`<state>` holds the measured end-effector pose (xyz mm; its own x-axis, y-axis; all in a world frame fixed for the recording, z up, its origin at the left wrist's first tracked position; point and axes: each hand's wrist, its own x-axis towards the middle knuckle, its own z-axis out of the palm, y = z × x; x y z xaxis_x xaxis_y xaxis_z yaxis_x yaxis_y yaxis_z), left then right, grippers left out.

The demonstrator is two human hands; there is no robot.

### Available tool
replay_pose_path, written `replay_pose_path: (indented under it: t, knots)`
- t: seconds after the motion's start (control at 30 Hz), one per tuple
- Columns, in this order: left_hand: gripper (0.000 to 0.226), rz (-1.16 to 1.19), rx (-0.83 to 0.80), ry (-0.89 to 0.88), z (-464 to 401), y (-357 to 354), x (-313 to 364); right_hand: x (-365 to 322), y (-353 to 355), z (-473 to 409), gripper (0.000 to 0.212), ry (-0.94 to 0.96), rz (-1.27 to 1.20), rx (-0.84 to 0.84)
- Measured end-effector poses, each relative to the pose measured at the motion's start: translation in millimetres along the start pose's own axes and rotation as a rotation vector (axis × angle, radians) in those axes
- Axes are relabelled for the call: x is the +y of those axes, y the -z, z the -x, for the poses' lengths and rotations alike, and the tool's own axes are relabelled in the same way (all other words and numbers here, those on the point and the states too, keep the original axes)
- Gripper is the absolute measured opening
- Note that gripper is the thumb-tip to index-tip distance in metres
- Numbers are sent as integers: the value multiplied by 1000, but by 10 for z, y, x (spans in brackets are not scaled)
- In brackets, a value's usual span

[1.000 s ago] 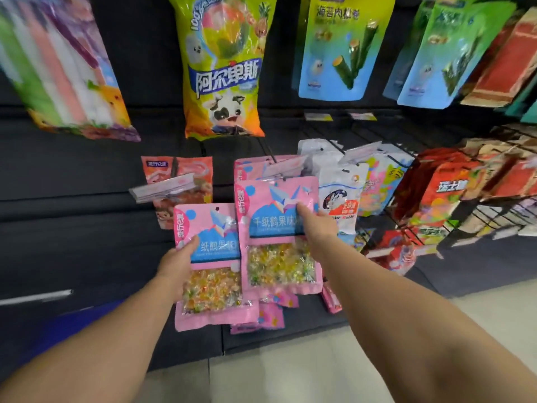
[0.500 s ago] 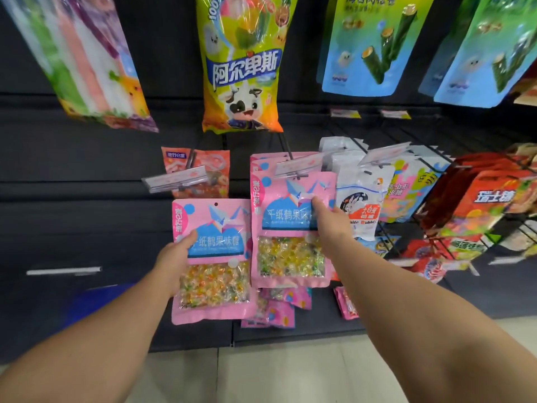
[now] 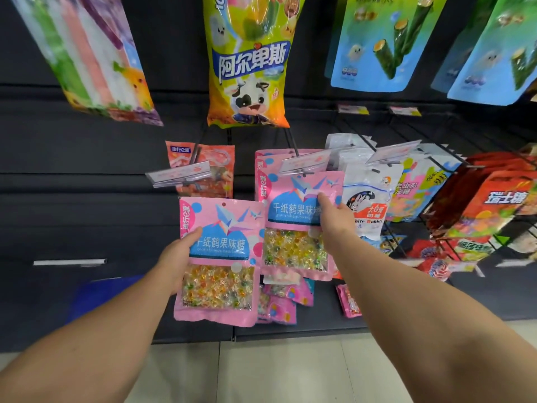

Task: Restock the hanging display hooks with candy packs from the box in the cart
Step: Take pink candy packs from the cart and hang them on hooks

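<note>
At the dark slatted display wall, much is cut off: the striped bag [image 3: 87, 53] at upper left, the yellow cow-printed bag [image 3: 250, 68] and the blue seaweed-roll packs [image 3: 386, 42] all lose their tops to the frame's edge, and the red packs [image 3: 491, 205] at far right blur out. The box and cart are out of sight. The hook itself is mostly hidden behind a clear price tag [image 3: 305, 162], so I cannot tell whether the right-hand pack's hole is on the prong. Below, pale floor tiles [image 3: 261, 373] meet the black base shelf, where a few small pink packets [image 3: 279, 303] lie loose.

The left hand [image 3: 177, 260] grips one glossy pink candy pack [image 3: 220, 257] by its left edge, thumb across the front, held upright just beside the hook row. The right hand [image 3: 334, 216] pinches a second pink pack [image 3: 299, 225] at its right edge, up against the hanging pink ones behind it. Both have clear windows showing crinkly wrapped sweets.
</note>
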<state>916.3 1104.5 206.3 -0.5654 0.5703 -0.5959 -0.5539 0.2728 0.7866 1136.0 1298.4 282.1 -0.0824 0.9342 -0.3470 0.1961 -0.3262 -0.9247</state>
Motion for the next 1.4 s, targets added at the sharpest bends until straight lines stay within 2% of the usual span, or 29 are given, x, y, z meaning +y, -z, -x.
replay_pose_path:
  t: [0.1, 0.3, 0.7, 0.8, 0.97, 1.03, 1.1, 1.17, 1.2, 1.3, 1.33, 1.4]
  knots:
    - [35, -30, -36, -6, 12, -65, -17, 1, 7, 11, 36, 15, -17, 0]
    - [35, -43, -75, -13, 25, -174, -37, -52, 23, 12, 52, -13, -35, 3]
    - [37, -62, -79, -18, 57, -240, -55, -98, 22, 20, 38, -62, -43, 38]
    - [38, -59, -69, -16, 66, -235, -59, -109, 13, 17, 42, -64, -24, 30]
    - [40, -65, -76, -30, 77, -305, -50, -161, -20, -63, 60, -73, 88, 2]
    - [44, -61, -81, -49, 73, -372, -40, -141, -31, -87, 67, -54, 62, 18]
    - [47, -58, -99, -67, 81, -466, -17, -93, -25, -98, 64, 3, 43, 93]
    - [44, -71, -120, -83, 95, -584, 4, -35, -23, -74, 50, 39, 33, 126]
    - [41, -75, -125, -89, 108, -649, 20, -5, -20, -50, 48, 36, -1, 85]
    - [35, -66, -128, -111, 134, -853, 53, 80, -40, 30, 69, -48, -68, -199]
    - [38, -68, -124, -115, 132, -911, 56, 91, -42, 45, 70, -38, -63, -244]
    - [41, -67, -112, -114, 149, -1023, 58, 105, -25, -8, 77, -3, -76, -231]
